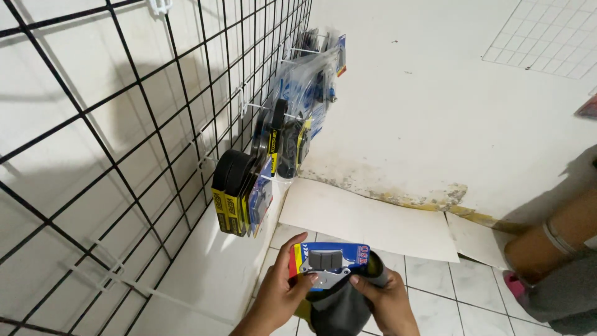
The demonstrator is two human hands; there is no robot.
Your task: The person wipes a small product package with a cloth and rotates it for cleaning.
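Note:
My left hand (281, 291) and my right hand (388, 302) together hold a small blister pack (331, 260) with a blue, red and yellow card and a grey part under clear plastic. It sits low in the middle of the view, tilted face up. A dark rolled item (339, 306) lies under the pack between both hands. On the black wire grid panel (124, 143) at the left hang several similar packs and black belts in yellow sleeves (233, 193) on white hooks.
More blue packaged parts (311, 81) hang higher on the grid. Flat cardboard sheets (367, 221) lie on the white tiled floor (448, 292) against a stained white wall. Another person's leg (553, 242) is at the right edge.

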